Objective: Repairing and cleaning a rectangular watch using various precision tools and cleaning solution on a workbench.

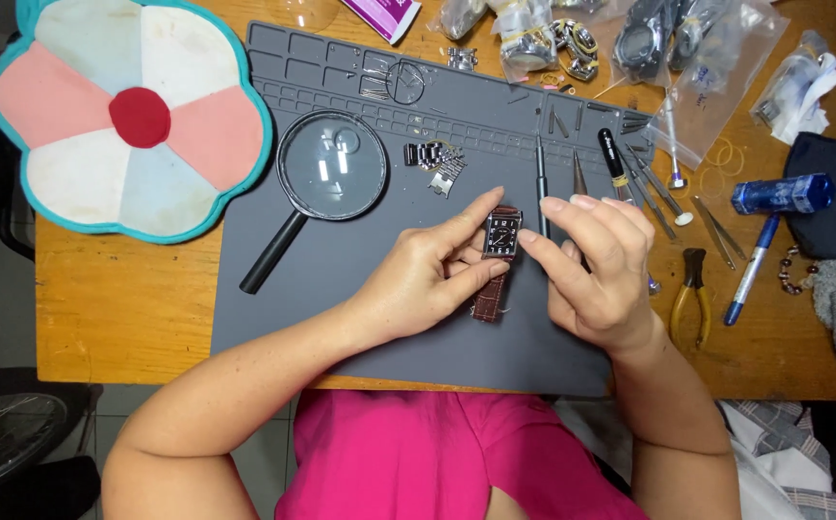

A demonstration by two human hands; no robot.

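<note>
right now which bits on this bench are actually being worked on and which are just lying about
In hand:
- wristwatch with brown strap, pinched by the left hand
- right hand, fingertips at the watch case

Lying about:
- magnifying glass
- loose metal bracelet
- screwdrivers on the grey mat
- yellow-handled pliers
- blue pen
- bagged watches
- flower-shaped pad

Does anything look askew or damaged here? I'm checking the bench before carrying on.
Nothing looks damaged. The left hand holds the rectangular watch, and the right hand touches its case. A loose metal bracelet piece lies apart on the grey mat.
</note>
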